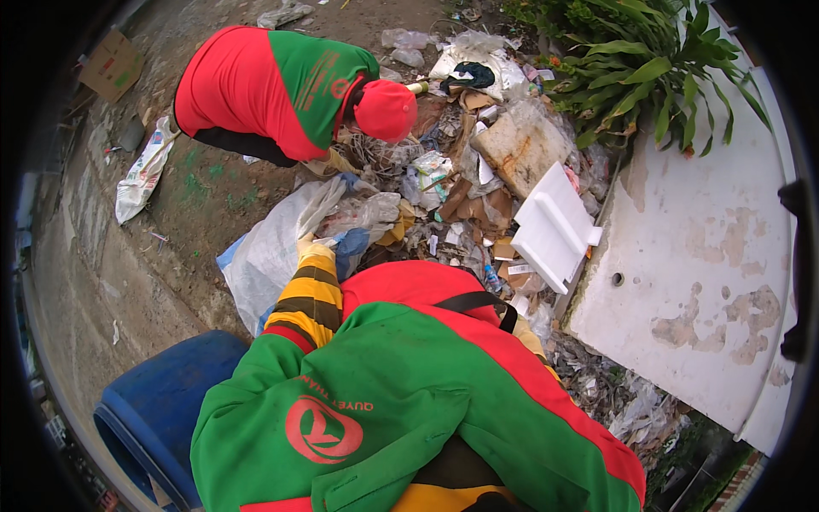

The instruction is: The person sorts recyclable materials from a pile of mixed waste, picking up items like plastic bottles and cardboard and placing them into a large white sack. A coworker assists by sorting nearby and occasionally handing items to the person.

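Observation:
A striped yellow-and-brown sleeve leads to my left hand (314, 248), in a pale glove. Its fingers are closed on the rim of a large white sack (271, 247), whose mouth faces the rubbish heap. Clear plastic and a blue piece show at the sack's mouth. Part of my right hand (529, 336), also in a pale glove, shows beyond my jacket's right side, over the heap; its fingers are hidden. Mixed rubbish (461, 200) lies ahead: plastic bags, paper, cardboard and bottles. A white foam piece (554, 226) rests on its right side.
A co-worker in a red cap (386, 111) bends over the heap's far left. A blue barrel (175, 410) lies at lower left. A stained foam block (525, 145) sits near a white wall panel (682, 256) and a leafy plant (640, 68). Another sack (145, 171) lies far left.

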